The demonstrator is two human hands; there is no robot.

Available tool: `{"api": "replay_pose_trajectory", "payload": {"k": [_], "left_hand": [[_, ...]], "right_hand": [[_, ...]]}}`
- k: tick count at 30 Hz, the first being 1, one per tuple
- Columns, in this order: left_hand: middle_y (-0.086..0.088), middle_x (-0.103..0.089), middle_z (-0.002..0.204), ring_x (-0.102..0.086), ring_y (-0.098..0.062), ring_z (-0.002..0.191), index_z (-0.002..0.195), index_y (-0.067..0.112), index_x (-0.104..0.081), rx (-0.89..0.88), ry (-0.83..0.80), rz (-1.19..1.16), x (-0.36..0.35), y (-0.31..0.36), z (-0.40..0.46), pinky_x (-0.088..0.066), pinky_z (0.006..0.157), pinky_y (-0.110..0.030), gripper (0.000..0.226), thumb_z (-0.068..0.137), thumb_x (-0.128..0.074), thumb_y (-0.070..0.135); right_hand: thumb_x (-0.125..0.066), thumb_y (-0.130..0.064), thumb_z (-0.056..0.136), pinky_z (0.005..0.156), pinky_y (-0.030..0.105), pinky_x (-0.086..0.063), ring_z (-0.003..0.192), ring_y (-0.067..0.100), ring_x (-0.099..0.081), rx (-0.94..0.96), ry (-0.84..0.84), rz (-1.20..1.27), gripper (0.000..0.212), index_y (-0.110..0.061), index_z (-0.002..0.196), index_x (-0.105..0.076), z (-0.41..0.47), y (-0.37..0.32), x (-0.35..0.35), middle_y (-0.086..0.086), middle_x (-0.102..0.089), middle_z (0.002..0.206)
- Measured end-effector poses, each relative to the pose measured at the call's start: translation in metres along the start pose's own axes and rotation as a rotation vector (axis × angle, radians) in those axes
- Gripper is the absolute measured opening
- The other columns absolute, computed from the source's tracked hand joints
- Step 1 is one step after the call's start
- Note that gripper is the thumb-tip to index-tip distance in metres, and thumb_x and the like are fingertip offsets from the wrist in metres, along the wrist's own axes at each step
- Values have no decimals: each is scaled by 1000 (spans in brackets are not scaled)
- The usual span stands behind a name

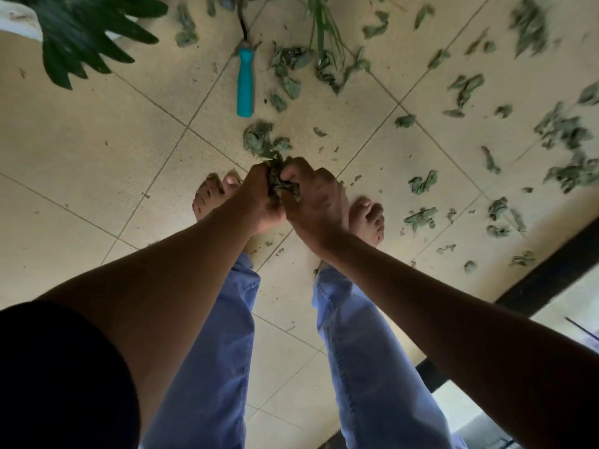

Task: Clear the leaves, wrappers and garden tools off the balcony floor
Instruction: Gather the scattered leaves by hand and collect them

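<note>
**Both hands bunched around a wad of leaves, tool lying beyond**

Your left hand (259, 196) and right hand (312, 197) meet in front of you, knuckles up, fingers curled inward around one crumpled wad of dry grey-green leaves (279, 183). The two hands press against each other with the wad pinched between them; both forearms reach down and forward, converging from either side over your blue trouser legs (214, 351) and bare feet (212, 194).

Just beyond your hands, a loose clump of the same wilted leaves (261, 139) lies on the beige tiled balcony floor (97, 150), nearly touching the wad. Farther beyond it lies the garden tool with the turquoise handle (244, 82). Its long axis runs straight away from you: the butt of the handle points back toward your hands, and the dark metal shank (242, 25) points away and out of view.

More scattered leaves (562, 132) cover the floor beyond and to the right of your right hand. A dark green potted plant frond (84, 34) hangs far beyond your left hand.
</note>
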State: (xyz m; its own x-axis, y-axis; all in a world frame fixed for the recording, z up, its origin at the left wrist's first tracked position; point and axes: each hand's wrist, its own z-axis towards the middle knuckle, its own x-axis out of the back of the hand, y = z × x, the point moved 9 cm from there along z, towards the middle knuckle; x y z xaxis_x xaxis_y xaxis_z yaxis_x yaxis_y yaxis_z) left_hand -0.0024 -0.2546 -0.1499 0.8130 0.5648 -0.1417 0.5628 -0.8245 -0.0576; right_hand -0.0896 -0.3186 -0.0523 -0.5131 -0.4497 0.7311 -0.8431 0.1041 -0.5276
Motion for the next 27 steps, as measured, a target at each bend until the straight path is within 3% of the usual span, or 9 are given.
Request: {"api": "replay_pose_trajectory", "payload": {"k": [2, 6, 7, 10, 12, 14, 19, 23, 27], "left_hand": [[1, -60, 67, -62, -15, 62, 76, 17, -65, 3, -7, 2, -7, 3, -3, -49, 57, -23, 28, 96, -52, 31], [4, -56, 50, -59, -11, 43, 45, 19, -63, -30, -24, -29, 0, 7, 0, -44, 44, -14, 65, 105, -43, 35], [4, -57, 51, -59, -9, 42, 46, 20, -63, -19, -26, -43, 7, 8, 3, -43, 42, -12, 65, 106, -41, 34], [5, -61, 84, -61, -5, 66, 87, 24, -66, -94, 95, 72, 31, 13, 2, -53, 57, -18, 29, 104, -47, 37], [7, -59, 69, -53, -2, 57, 70, 24, -68, -66, 85, 22, 40, 9, 4, -43, 48, -15, 40, 104, -49, 33], [7, -48, 56, -44, -2, 40, 62, 19, -57, 31, -15, -135, 41, -1, 9, -26, 35, -11, 49, 107, -44, 34], [6, -42, 60, -39, -2, 39, 71, 20, -46, 40, -7, -123, 67, -9, 17, -21, 31, -12, 42, 106, -44, 42], [8, -43, 51, -37, -1, 37, 66, 21, -48, 37, -4, -118, 81, -3, 9, -20, 30, -12, 48, 104, -43, 50], [10, -40, 60, -35, 0, 39, 73, 28, -51, 10, -21, -62, 89, 0, 4, -17, 32, -11, 41, 104, -43, 54]], "right_hand": [[-58, -25, 99, 59, 34, -47, 85, 26, -61, 13, 4, -101, 11, -19, 106, -64, -1, -6, -5, 6, -67, 88], [-58, -16, 95, 67, 40, -56, 96, 27, -59, 108, -3, -101, 18, -12, 106, -72, 2, -23, -15, 8, -67, 106], [-58, -16, 93, 66, 41, -57, 95, 28, -61, 127, 4, -78, 19, -10, 104, -72, 2, -27, -16, 10, -65, 110], [-56, -12, 92, 55, 31, -54, 76, 22, -66, 150, 99, 36, 15, -9, 96, -70, 9, -31, -9, 9, -63, 112], [-53, -2, 89, 55, 27, -53, 78, 19, -67, 117, 133, 65, 22, -11, 101, -70, 22, -22, -8, 6, -64, 110], [-51, 6, 87, 62, 35, -58, 91, 22, -67, 81, 81, 11, 39, -13, 116, -69, 42, -12, -18, 7, -63, 116], [-59, 2, 89, 94, 41, -55, 129, 32, -45, 337, -277, -391, 67, -29, 148, -48, 84, -15, -80, 13, -35, 152], [-62, -5, 92, 89, 46, -55, 124, 37, -46, 453, -384, -513, 47, -19, 136, -53, 101, -18, -108, 18, -36, 147], [-59, -1, 92, 86, 40, -56, 111, 39, -59, 307, -286, -452, 30, -6, 122, -61, 106, 2, -93, 21, -50, 129]]}}
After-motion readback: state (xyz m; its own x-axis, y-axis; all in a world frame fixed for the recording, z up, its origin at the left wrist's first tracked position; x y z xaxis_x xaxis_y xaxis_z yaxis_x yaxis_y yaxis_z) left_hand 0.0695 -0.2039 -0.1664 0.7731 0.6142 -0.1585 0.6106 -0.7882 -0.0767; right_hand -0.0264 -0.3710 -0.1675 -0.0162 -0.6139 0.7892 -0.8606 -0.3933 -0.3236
